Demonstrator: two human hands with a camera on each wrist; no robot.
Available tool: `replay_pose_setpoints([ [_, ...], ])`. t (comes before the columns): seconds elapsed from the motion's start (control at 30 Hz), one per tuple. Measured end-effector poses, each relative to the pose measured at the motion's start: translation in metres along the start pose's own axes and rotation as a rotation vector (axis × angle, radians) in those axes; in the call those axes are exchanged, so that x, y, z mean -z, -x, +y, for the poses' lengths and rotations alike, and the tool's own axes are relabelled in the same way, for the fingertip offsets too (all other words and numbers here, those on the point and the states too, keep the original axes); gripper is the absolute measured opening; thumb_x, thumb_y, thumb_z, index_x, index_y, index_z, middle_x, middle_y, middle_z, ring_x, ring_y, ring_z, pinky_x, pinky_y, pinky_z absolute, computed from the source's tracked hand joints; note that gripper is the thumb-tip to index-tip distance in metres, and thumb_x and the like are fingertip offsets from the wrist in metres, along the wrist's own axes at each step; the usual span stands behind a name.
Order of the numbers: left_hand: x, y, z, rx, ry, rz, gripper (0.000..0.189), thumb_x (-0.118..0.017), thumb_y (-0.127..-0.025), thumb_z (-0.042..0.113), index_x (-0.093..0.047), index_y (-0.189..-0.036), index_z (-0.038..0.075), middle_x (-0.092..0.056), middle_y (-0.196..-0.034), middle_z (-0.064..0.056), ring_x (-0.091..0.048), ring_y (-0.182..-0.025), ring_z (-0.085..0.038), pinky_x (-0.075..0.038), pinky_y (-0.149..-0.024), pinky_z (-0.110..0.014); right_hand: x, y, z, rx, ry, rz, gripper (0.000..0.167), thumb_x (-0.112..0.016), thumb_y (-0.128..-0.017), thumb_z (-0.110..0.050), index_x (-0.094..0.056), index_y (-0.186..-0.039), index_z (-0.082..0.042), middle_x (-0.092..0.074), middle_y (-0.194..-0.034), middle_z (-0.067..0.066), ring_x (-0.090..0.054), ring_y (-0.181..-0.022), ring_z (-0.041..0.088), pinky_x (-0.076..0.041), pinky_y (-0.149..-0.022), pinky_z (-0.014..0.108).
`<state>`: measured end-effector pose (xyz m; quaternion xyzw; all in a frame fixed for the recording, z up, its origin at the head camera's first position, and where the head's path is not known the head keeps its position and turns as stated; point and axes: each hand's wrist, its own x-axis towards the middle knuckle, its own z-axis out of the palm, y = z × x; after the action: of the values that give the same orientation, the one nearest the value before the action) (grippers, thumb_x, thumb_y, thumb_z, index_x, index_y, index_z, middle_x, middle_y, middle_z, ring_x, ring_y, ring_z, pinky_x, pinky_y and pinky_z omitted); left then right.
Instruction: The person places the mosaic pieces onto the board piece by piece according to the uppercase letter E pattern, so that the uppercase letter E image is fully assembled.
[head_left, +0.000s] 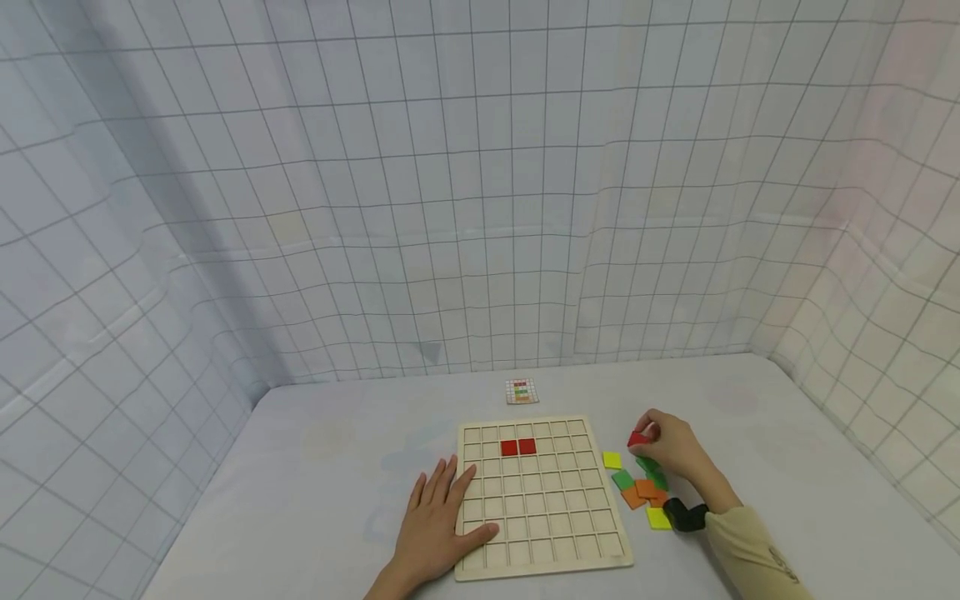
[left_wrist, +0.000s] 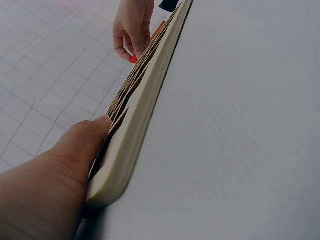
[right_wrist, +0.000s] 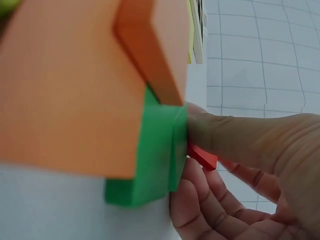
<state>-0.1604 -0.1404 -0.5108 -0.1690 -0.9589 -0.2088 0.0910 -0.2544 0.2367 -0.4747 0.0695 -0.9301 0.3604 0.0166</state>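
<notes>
A cream board with a grid of square recesses lies flat on the table. Two red tiles sit side by side in its second row from the far edge. My left hand rests along the board's left edge, fingers spread, its thumb over the rim. To the right of the board, my right hand pinches a red tile between thumb and fingers. Right by those fingers are green tiles, and orange tiles lie nearer the body.
Yellow tiles lie at the far and near ends of the loose tile group. Behind the board is a small card with a coloured grid pattern. A black strap or band shows at the right wrist. Grid-lined white cloth surrounds the table.
</notes>
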Motion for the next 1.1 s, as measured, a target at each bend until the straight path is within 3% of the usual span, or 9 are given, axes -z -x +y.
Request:
replay_pose_setpoints([
  [0.23,-0.001,0.0,0.0,-0.007,-0.011,0.013,0.086,-0.05,-0.083,0.071,-0.036,-0.147,0.015,-0.026,-0.152,-0.017,-0.017,-0.14,-0.033,-0.009,-0.109,-0.053,-0.001,0.001,-0.003,0.032,0.019,0.022,0.018,-0.075,-0.08,-0.007,-0.059,-0.087,-0.009,-0.059,-0.082,0.004,-0.056,-0.074,0.021,-0.045,-0.059,0.033],
  [0.4,-0.001,0.0,0.0,0.007,0.0,-0.007,0.087,-0.048,-0.083,0.072,-0.035,-0.148,0.016,-0.024,-0.153,-0.015,-0.015,-0.141,-0.031,-0.007,-0.11,-0.052,-0.002,0.003,-0.012,0.068,0.039,0.032,0.015,-0.073,-0.082,-0.008,-0.058,-0.085,-0.009,-0.057,-0.075,0.0,-0.051,-0.066,0.016,-0.042,-0.057,0.03],
  [0.57,-0.001,0.0,0.0,0.008,-0.001,-0.005,0.087,-0.049,-0.083,0.072,-0.035,-0.148,0.016,-0.024,-0.153,-0.015,-0.015,-0.141,-0.032,-0.007,-0.109,-0.052,-0.009,0.003,-0.026,0.162,-0.015,0.041,0.016,-0.075,-0.082,-0.009,-0.058,-0.082,-0.008,-0.054,-0.07,-0.004,-0.048,-0.062,0.013,-0.042,-0.054,0.026],
  [0.8,-0.001,0.0,0.0,0.016,-0.002,-0.015,0.088,-0.048,-0.082,0.073,-0.034,-0.149,0.017,-0.023,-0.154,-0.014,-0.013,-0.142,-0.03,-0.005,-0.11,-0.051,-0.031,-0.002,-0.047,0.284,-0.134,-0.056,0.015,-0.076,-0.082,-0.014,-0.061,-0.08,-0.011,-0.057,-0.07,-0.006,-0.052,-0.06,0.01,-0.045,-0.053,0.025],
  [1.1,0.001,-0.001,0.001,0.024,0.005,-0.027,0.088,-0.049,-0.082,0.072,-0.034,-0.149,0.017,-0.022,-0.154,-0.014,-0.013,-0.142,-0.03,-0.005,-0.11,-0.051,-0.056,-0.015,-0.066,0.442,-0.152,-0.128,0.006,-0.07,-0.086,-0.005,-0.065,-0.083,-0.008,-0.06,-0.076,-0.007,-0.052,-0.064,0.005,-0.046,-0.057,0.024],
])
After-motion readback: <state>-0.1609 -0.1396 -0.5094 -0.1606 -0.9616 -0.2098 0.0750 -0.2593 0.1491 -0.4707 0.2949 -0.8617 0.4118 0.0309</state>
